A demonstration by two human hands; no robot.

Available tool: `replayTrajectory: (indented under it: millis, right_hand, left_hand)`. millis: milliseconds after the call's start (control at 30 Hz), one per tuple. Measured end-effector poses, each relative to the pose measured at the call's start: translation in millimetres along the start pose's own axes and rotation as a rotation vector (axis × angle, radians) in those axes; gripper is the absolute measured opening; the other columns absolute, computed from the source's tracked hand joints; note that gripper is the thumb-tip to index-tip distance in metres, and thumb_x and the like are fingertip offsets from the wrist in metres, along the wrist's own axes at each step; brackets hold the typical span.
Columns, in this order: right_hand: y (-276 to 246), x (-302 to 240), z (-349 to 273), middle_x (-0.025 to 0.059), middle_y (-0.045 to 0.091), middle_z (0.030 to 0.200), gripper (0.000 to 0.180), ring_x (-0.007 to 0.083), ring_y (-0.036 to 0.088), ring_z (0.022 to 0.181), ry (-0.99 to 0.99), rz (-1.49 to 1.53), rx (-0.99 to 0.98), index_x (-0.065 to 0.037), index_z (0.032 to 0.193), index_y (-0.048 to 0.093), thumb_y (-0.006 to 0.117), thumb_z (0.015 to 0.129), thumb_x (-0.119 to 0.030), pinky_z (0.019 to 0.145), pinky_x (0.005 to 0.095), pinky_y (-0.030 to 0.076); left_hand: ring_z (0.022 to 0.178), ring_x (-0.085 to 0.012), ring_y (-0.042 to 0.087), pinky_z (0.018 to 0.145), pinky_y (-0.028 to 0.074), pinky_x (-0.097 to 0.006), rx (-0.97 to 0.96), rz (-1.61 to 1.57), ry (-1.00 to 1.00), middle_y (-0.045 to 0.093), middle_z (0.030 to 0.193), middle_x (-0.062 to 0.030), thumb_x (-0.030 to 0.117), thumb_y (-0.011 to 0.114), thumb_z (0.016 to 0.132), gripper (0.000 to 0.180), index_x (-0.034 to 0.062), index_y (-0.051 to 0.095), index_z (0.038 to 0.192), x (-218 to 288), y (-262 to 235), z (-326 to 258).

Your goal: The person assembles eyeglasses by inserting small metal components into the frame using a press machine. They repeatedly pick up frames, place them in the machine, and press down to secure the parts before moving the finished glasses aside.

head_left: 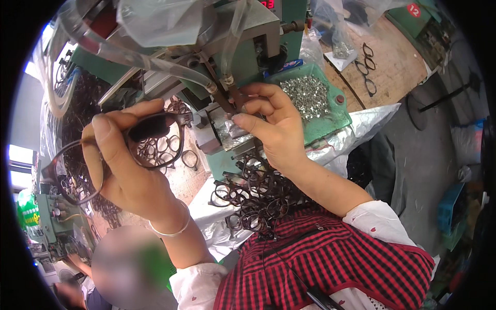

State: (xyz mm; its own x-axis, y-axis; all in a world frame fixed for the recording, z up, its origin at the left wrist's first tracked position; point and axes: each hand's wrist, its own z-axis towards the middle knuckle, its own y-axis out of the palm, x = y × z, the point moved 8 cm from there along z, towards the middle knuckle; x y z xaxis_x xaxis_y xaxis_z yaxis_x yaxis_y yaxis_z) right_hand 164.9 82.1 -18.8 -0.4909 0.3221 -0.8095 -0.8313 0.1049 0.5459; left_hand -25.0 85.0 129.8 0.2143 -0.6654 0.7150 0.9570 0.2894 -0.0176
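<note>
My left hand is closed around the middle of a dark eyeglass frame, held up to the left of a green and grey bench machine. One end of the frame faces the machine's metal jig. My right hand has its thumb and fingers pinched together at the machine's narrow tool tips. Whatever sits between those fingertips is too small and hidden to name. Right beside this hand stands a green tray of small shiny metal parts.
A heap of dark eyeglass frames lies on my lap by the checked apron. More frames lie left of the jig. Clear hoses cross above my left hand. Several frames rest on the wooden table at right.
</note>
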Motion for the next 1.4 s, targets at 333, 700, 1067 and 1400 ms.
replayTrajectory:
  millis: [333, 700, 1067, 1400]
  right_hand:
    - [6, -1, -5, 0.0042, 0.067, 0.091, 0.041, 0.0072, 0.060, 0.084, 0.014, 0.086, 0.102, 0.003, 0.122, 0.054, 0.069, 0.084, 0.001, 0.075, 0.0211, 0.046]
    - [-3, -32, 1, 0.0052, 0.069, 0.099, 0.043, 0.0119, 0.063, 0.091, -0.313, -0.611, -0.032, 0.000, 0.123, 0.055, 0.072, 0.084, -0.007, 0.087, 0.0255, 0.048]
    - [-108, -28, 34, 0.0094, 0.068, 0.094, 0.014, 0.0313, 0.063, 0.095, -0.616, -1.684, 0.048, -0.009, 0.088, 0.073, 0.071, 0.077, -0.017, 0.080, 0.0423, 0.051]
    - [-118, -24, 50, 0.0101, 0.068, 0.079, 0.014, 0.0331, 0.064, 0.081, -0.655, -1.593, 0.071, -0.009, 0.085, 0.072, 0.067, 0.080, -0.022, 0.072, 0.0429, 0.050]
  left_hand:
    - [0.066, -0.0249, 0.067, 0.059, 0.057, -0.029, -0.050, -0.071, -0.049, 0.068, 0.087, -0.0269, 0.020, 0.043, 0.105, 0.030, -0.0049, 0.053, 0.091, 2, 0, 2]
    - [0.063, -0.0275, 0.061, 0.065, 0.053, -0.035, -0.170, -0.316, -0.328, 0.058, 0.070, -0.0200, 0.016, 0.038, 0.103, 0.026, 0.0015, 0.042, 0.082, 3, -1, -55]
    - [0.074, -0.0269, 0.069, 0.067, 0.058, -0.030, -0.287, -0.202, 0.021, 0.068, 0.085, -0.0244, 0.014, 0.043, 0.105, 0.024, -0.0063, 0.054, 0.101, -8, -11, -34]
    - [0.073, -0.0245, 0.069, 0.065, 0.057, -0.031, -0.317, -0.251, 0.108, 0.069, 0.089, -0.0206, 0.008, 0.043, 0.102, 0.020, -0.0043, 0.056, 0.109, 12, -35, -16]
